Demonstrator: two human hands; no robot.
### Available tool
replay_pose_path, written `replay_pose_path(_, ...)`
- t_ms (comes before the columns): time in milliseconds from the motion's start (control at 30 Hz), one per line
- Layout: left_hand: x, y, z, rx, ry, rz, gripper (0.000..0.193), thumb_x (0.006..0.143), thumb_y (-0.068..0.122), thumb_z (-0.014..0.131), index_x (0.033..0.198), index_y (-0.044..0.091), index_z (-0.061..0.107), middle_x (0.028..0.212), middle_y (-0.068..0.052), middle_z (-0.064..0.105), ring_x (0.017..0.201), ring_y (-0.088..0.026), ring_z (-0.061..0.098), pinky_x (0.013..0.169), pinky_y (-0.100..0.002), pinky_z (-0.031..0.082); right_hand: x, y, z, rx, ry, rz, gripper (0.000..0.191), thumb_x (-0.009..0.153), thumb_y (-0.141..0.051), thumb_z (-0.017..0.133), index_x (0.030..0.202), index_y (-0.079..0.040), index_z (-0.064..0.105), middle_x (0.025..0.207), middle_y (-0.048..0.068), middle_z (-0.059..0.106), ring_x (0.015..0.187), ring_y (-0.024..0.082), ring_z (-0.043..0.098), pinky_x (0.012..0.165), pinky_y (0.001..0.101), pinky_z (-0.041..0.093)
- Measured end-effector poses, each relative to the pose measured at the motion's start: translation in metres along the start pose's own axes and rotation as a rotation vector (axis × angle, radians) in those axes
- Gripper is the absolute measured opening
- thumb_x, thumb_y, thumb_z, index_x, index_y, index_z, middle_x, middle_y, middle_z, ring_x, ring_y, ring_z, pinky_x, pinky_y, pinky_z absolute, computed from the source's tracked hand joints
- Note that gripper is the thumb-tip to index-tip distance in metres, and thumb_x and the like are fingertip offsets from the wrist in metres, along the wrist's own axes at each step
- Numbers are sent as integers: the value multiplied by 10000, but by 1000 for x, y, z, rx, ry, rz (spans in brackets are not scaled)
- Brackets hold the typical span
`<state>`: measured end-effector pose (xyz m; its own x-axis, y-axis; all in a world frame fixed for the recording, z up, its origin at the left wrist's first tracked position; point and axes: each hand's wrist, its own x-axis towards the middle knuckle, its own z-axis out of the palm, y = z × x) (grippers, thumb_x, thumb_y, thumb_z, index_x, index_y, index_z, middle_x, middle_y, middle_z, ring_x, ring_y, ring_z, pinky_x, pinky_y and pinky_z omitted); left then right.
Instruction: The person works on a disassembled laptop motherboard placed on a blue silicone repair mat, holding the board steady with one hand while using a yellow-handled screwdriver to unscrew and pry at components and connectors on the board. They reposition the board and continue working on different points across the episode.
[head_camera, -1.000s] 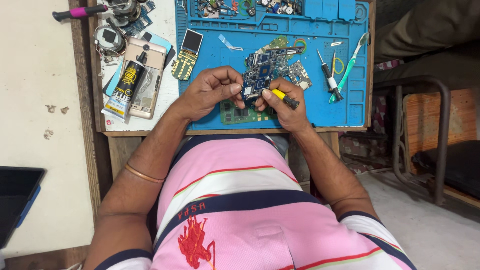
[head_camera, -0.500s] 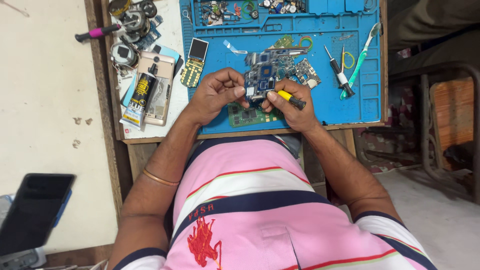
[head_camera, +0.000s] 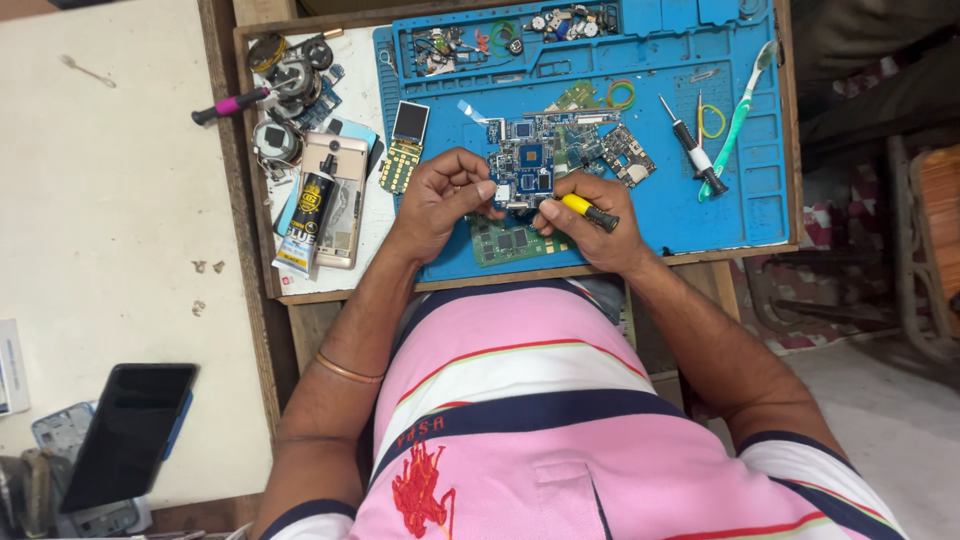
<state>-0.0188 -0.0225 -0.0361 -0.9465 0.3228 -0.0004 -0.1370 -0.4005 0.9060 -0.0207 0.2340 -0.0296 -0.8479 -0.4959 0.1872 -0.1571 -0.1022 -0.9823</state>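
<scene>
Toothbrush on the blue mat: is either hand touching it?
No. The green toothbrush lies alone at the mat's right side, while both the left hand and right hand work at the circuit board.

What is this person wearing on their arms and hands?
Both hands, left hand and right hand, are bare, with no gloves. A thin gold-coloured bangle circles the left forearm. The arms are bare up to short pink sleeves with dark navy cuffs.
</scene>
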Motion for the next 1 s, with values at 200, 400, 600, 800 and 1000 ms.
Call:
replay_pose_path(200,3,3,5,-3,31,34,212,997,39,691,1185,3,599,943,-61,695,858,-119,701,793,-319,656,0,-4,0,0,7,-4,151,1057,-131,657,1036,17,646,907,97,733,807,107,711,713,241,588)
replay_pose_path(400,-3,9,6,56,-14,122,440,1011,50,703,1399,42,495,931,-52,701,843,-119,705,803,-300,645,-1,-4,0,-18,17,27,152,1070,-123,656,1030,24,648,909,105,732,802,114,704,717,242,583)
replay_pose_path(600,-2,4,1,69,-20,81,420,1067,104,684,1451,18,540,962,-64,709,849,-153,735,798,-300,642,-1,6,-1,41,28,-4,155,1087,-134,640,1064,17,618,927,115,723,843,145,731,726,266,616)
replay_pose_path(800,-1,-1,-4,-19,-38,79,376,1059,100,682,1408,5,581,1049,-93,727,879,-171,740,816,-311,644,0,7,-2,81,76,16,159,1107,-143,636,1063,7,607,922,117,713,825,144,709,733,271,607)
replay_pose_path(1000,-2,-1,-7,-12,-82,102,373,1044,57,705,1394,2,589,1077,-112,735,919,-174,740,842,-316,652,1,7,-1,51,75,14,159,1113,-139,632,1061,9,604,920,119,707,815,140,698,729,271,599)
